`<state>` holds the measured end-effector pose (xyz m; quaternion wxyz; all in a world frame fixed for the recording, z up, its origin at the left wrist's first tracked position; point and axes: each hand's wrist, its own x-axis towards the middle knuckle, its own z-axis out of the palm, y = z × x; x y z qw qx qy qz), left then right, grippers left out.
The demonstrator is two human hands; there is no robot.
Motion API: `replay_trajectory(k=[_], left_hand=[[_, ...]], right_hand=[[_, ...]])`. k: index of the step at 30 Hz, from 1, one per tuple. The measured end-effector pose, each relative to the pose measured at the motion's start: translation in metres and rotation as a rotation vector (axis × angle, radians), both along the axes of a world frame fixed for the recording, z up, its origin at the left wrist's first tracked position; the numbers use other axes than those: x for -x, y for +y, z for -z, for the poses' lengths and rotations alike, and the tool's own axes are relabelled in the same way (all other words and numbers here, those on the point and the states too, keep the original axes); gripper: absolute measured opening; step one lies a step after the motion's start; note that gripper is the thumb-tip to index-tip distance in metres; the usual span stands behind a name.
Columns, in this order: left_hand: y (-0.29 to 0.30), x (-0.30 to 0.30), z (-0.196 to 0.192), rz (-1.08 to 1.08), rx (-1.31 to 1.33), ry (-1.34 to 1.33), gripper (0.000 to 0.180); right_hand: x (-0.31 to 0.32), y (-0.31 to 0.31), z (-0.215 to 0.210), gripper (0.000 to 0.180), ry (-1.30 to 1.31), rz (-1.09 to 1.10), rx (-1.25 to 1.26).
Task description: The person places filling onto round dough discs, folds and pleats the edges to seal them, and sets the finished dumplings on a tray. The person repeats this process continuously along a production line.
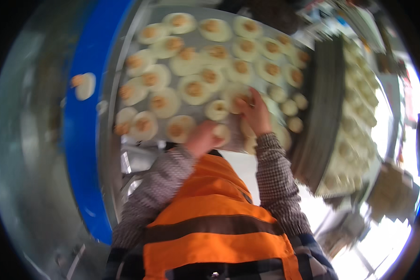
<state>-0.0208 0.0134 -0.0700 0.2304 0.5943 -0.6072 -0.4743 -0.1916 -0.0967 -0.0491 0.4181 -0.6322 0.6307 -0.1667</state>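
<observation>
Flat pale dough rounds with orange-brown filling, such as this dough round (194, 89), cover the metal worktop in front of me. My left hand (203, 139) is at the near edge, its fingers closed against a small dough piece (222, 134). Just beyond it sits a small filled dough piece (216, 110). My right hand (257, 114) reaches in farther right, with bent fingers at the edge of a filled dough round (234, 93). Blur hides whether those fingers grip it. Several plain dough balls (290, 108) lie right of that hand.
A blue belt (86, 140) runs along the left side, carrying one pale dough piece (85, 87) with filling. On the right, a grey ridged stack (319, 107) stands beside rows of pale dough pieces (354, 121). A brown cardboard box (392, 189) is farther right.
</observation>
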Motion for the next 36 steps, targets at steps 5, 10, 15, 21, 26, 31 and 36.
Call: replay_trajectory(k=[5,10,15,21,26,31,36], left_hand=[[0.008,-0.008,-0.05,-0.043,0.104,-0.335,0.038],[0.06,-0.206,-0.088,-0.843,0.365,-0.579,0.025],[0.133,-0.369,-0.02,-0.941,0.063,-0.794,0.043],[0.245,-0.355,-0.004,-1.239,0.045,0.063,0.031],[0.29,-0.337,-0.012,-1.27,0.052,-0.392,0.03],[0.353,-0.365,-0.028,-1.125,-0.359,0.001,0.031],[0.382,-0.362,-0.052,-0.783,-0.38,-0.492,0.029]], right_hand=[[-0.012,0.002,-0.02,0.043,0.417,-0.25,0.372],[-0.022,-0.004,-0.065,0.033,0.314,-0.237,0.193],[-0.091,-0.006,-0.069,0.026,0.343,-0.362,0.334],[-0.188,-0.003,-0.087,0.025,0.17,-0.537,0.292],[-0.246,0.007,-0.096,0.025,0.107,-0.73,0.352],[-0.274,0.014,-0.098,0.026,0.16,-0.786,0.399],[-0.278,0.022,-0.09,0.026,0.055,-0.734,0.478]])
